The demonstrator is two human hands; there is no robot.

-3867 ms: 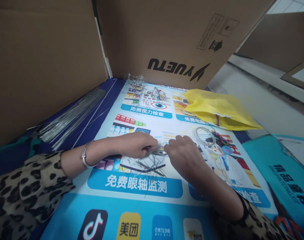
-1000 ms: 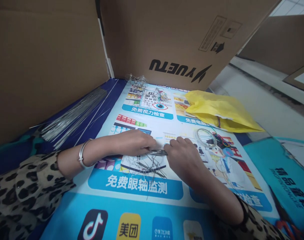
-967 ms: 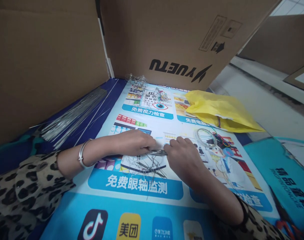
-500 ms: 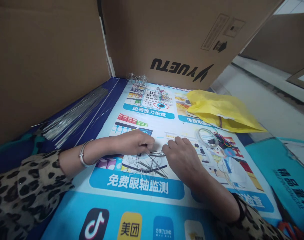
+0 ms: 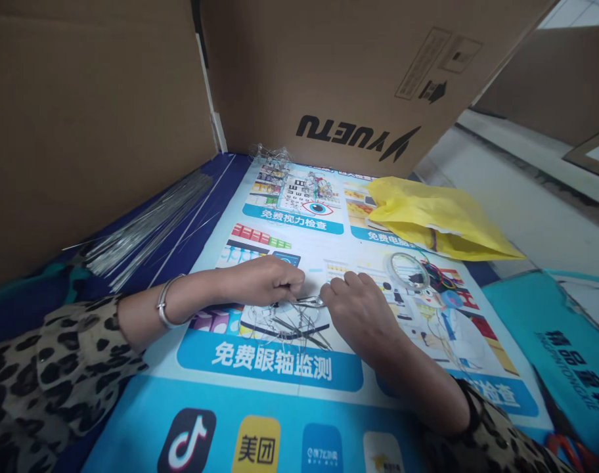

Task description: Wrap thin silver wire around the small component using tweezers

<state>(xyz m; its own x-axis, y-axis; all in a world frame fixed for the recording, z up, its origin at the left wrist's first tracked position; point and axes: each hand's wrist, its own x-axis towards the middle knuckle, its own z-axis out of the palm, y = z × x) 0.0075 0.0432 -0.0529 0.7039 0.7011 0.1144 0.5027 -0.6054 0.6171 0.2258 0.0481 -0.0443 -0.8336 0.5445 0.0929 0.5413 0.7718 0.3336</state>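
My right hand (image 5: 361, 315) is closed round a pair of small metal pliers (image 5: 310, 302); their handles are hidden in the fist and the jaws point left. Facing it, my left hand (image 5: 272, 281) is closed in a pinch on thin wire at the jaw tips. Most of that wire is hidden by the fingers. Just below both hands lies a loose heap of cut and bent wire pieces (image 5: 299, 327) on the printed poster (image 5: 309, 414). A silver bangle (image 5: 165, 303) sits on my left wrist.
A bundle of straight wires (image 5: 146, 226) lies at left. Tangled wire (image 5: 272, 154) sits at the back by the cardboard box (image 5: 358, 72). At right are a wire coil (image 5: 408, 270), coloured cords (image 5: 440, 279), a yellow bag (image 5: 437, 217), a teal bag (image 5: 550, 341) and red-handled scissors (image 5: 565, 450).
My left hand has rolled slightly and drawn a little away from my right hand, which keeps its hold on the pliers. The whole view has shifted slightly.
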